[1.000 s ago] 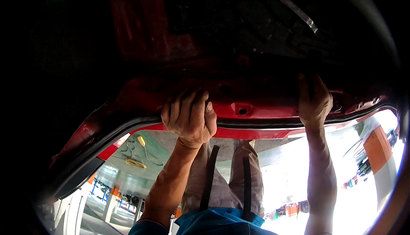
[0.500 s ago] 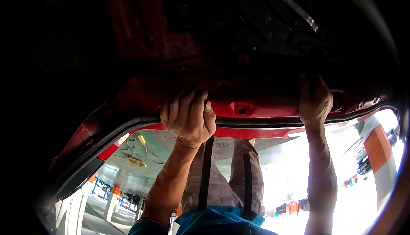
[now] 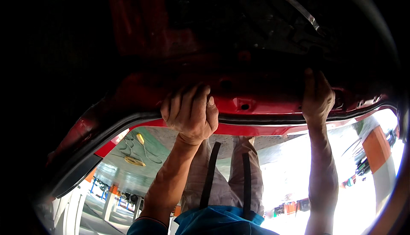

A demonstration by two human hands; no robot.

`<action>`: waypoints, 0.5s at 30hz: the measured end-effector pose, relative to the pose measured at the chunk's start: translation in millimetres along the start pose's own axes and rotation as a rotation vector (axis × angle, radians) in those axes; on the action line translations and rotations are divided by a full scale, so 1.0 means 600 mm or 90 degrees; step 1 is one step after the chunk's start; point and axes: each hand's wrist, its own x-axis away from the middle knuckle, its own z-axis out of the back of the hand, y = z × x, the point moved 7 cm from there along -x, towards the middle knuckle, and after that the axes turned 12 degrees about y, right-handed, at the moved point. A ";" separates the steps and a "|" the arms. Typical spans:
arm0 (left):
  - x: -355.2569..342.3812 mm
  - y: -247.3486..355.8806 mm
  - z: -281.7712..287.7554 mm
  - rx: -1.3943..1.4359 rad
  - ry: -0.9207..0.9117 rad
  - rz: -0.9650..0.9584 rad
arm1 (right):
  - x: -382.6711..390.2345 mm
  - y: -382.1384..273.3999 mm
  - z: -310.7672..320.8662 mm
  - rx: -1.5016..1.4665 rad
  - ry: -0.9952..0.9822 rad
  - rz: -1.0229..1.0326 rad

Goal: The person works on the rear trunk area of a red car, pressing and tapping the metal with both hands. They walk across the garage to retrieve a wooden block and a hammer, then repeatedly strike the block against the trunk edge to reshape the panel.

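The head camera (a wide fisheye, left of a pair) looks down from the wearer's head, with the left hand [image 3: 190, 114] and right hand [image 3: 318, 101] near, the floor [image 3: 156, 137] farther off.

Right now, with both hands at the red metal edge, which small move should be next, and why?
Perhaps slide the left hand slightly toward the right hand, pressing along the black rubber strip: both hands lie across it, and neither covers the stretch between them.

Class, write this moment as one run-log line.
left hand: on red panel | right hand: on red panel, farther right | black seal: along panel edge
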 end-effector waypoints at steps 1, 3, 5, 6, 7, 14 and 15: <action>0.000 0.000 0.001 0.001 0.003 0.000 | 0.000 0.000 0.000 -0.002 0.001 0.000; 0.000 -0.001 0.000 0.002 0.003 0.003 | 0.000 0.002 -0.002 0.000 -0.010 -0.007; 0.001 -0.001 0.001 0.003 0.005 0.004 | 0.002 0.003 -0.002 0.003 -0.012 -0.010; 0.001 -0.001 0.002 0.004 0.007 0.004 | 0.002 0.003 -0.001 0.006 -0.008 -0.010; 0.000 -0.001 0.002 0.006 0.009 0.003 | 0.003 0.003 0.001 0.009 -0.004 -0.010; 0.001 -0.002 0.000 0.000 0.017 0.003 | 0.001 0.006 -0.002 0.015 -0.004 -0.001; 0.003 -0.002 -0.001 0.001 0.025 0.001 | 0.001 0.007 -0.002 0.015 -0.007 -0.007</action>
